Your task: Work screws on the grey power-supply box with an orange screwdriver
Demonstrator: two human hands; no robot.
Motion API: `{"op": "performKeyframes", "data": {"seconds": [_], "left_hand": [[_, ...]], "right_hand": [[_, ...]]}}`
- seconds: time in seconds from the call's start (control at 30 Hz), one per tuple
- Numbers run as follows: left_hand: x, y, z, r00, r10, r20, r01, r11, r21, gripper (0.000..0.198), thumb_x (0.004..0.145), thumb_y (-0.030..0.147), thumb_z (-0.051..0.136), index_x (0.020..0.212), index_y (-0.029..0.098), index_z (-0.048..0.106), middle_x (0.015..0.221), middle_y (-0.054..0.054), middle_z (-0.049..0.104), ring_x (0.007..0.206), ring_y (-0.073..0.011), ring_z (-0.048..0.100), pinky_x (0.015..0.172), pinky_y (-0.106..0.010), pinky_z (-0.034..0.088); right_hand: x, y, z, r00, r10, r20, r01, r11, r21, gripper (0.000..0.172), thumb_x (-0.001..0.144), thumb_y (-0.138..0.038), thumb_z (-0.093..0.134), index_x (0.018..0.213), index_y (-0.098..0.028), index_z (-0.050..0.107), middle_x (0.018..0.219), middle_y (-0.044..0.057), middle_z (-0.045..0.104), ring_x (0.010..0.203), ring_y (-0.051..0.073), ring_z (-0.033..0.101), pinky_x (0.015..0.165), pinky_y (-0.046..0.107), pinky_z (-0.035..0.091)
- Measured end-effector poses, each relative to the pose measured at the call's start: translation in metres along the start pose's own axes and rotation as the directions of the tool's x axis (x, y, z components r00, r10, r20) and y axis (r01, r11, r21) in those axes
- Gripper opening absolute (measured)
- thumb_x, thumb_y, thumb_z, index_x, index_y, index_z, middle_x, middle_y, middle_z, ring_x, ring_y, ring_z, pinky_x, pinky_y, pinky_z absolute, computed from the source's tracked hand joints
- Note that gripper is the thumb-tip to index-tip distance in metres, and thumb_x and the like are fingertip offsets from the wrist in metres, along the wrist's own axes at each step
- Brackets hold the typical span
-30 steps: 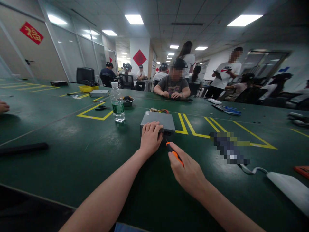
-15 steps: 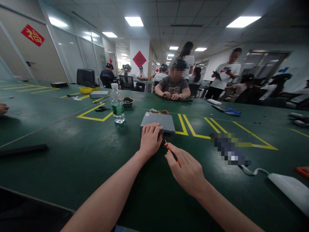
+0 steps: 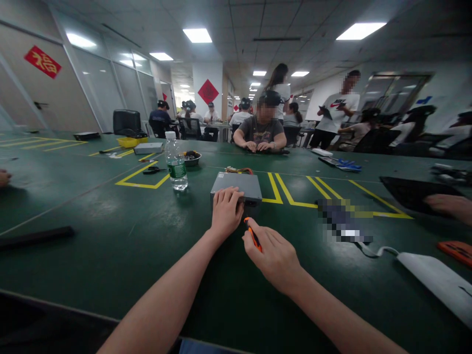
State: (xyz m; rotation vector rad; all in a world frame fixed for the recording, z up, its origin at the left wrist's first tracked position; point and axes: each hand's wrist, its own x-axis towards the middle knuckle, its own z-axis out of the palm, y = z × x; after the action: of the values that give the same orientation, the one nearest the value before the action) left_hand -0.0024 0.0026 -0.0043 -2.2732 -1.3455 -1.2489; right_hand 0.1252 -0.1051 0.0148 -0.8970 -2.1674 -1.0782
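A grey metal box (image 3: pixel 236 184) with a bundle of coloured wires (image 3: pixel 239 170) at its far side sits on the green table (image 3: pixel 147 265). My left hand (image 3: pixel 226 211) rests on the box's near left part, fingers over its top and front edge, gripping it. My right hand (image 3: pixel 271 253) is closed around an orange and black screwdriver (image 3: pixel 253 236), just in front of the box and to the right of my left hand. The tool's tip is hard to make out and seems apart from the box.
A water bottle (image 3: pixel 177 162) stands left of the box, near a bowl (image 3: pixel 192 158). To the right lie a blurred dark device (image 3: pixel 341 221) with a cable and a white object (image 3: pixel 435 280). Another person's hand (image 3: pixel 450 206) holds a black item. A person (image 3: pixel 260 130) sits opposite.
The whole view has shifted slightly. At the right edge a person's hand with a black flat item has come into view. The screwdriver's shaft now shows less; both my hands keep their holds.
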Motion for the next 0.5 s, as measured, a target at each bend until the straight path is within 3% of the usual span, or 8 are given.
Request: {"op": "performKeyframes", "data": {"seconds": [0.23,0.5], "left_hand": [[0.001,0.000,0.001,1.000,0.007,-0.011,-0.007,1.000,0.006,0.025,0.079,0.019,0.050,0.103,0.024,0.053,0.116,-0.005,0.055,0.113,-0.0226,0.044,0.100,-0.043,0.029],[0.000,-0.002,0.000,1.000,0.021,0.008,-0.022,1.000,0.003,0.026,0.080,0.019,0.047,0.105,0.023,0.051,0.118,-0.005,0.054,0.116,-0.0212,0.043,0.103,-0.042,0.027]], "right_hand": [[-0.011,0.016,-0.011,0.998,0.068,-0.011,-0.067,0.996,0.064,0.017,0.082,-0.012,0.050,0.098,-0.014,0.053,0.107,0.013,0.061,0.094,0.017,0.059,0.081,0.030,0.048],[-0.030,0.021,-0.022,0.987,0.158,-0.025,-0.155,0.982,0.103,0.019,0.080,-0.011,0.054,0.098,-0.013,0.050,0.102,0.013,0.063,0.088,0.016,0.061,0.075,0.029,0.050]]}}
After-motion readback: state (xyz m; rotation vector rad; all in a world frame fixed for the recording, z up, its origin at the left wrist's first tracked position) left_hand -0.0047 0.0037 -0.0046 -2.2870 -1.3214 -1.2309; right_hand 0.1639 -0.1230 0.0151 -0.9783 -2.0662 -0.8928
